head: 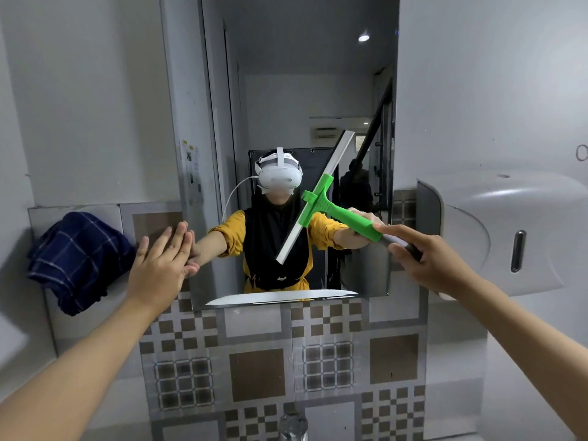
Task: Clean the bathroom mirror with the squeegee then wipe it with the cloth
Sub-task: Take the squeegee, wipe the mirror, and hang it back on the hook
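Ledge (79,207) w/ blue cloth (76,262).

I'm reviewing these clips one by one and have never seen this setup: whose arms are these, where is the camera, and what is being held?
There is no machine here. The single picture comes from a camera worn on a person's head, so the two bare arms reaching forward are the wearer's own. The bathroom mirror ahead reflects that person, headset included. The right hand grips the handle of a green squeegee, whose blade lies slanted across the glass. The left hand is flat, fingers straight, at the mirror's left edge. A dark blue checked cloth sits bunched on the ledge to the left, untouched. A white wall dispenser hangs on the right.
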